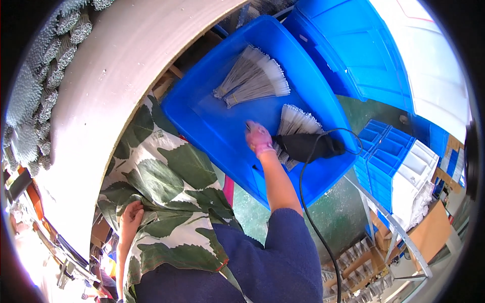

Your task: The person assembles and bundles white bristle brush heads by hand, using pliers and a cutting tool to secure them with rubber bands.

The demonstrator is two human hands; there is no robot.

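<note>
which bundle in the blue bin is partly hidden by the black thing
The lower-right bundle; the black thing hides its middle, while the upper-left bundles lie uncovered.

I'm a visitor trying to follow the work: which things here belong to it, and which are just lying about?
Seemingly in use:
Right hand
Blue bin beneath it
Fanned bundles of thin sticks inside

Probably just lying about:
Stacked blue and white crates
Brown panel, lower right

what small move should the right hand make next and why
Perhaps nudge the black object aside: from this view it partly hides the nearer white-tipped bundle in the blue bin, and the right hand is right beside it.
</note>
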